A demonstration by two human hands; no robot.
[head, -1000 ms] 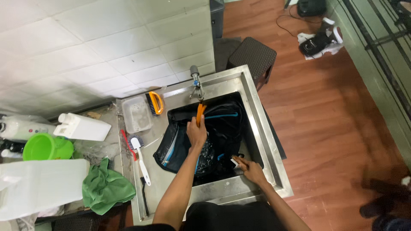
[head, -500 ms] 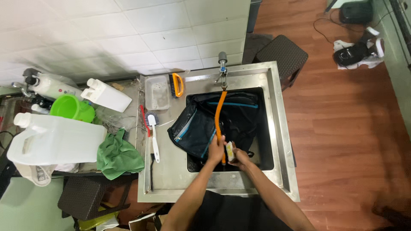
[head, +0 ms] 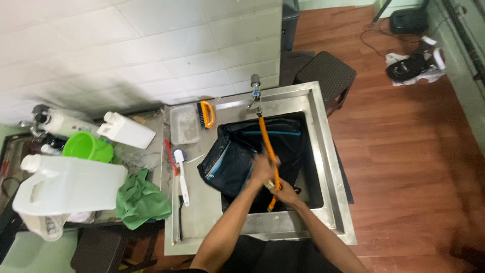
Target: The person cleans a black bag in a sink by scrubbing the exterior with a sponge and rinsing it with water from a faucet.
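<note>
Both hands meet over the black backpack [head: 237, 156] in the sink [head: 323, 151], left hand [head: 263, 169] gripping the orange hose [head: 266, 139], right hand [head: 284, 192] closed on a small brush [head: 272, 185], mid-scrub.

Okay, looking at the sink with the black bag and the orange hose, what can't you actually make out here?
Head view only:
- Left hand: motion-blurred, so its grip is unclear.
- Right hand: a small object at its fingers, too small to identify.
- Orange hose: lower end hidden behind both hands.
- Black bag: near part covered by the forearms.
- Sink: bottom hidden under the bag.
</note>
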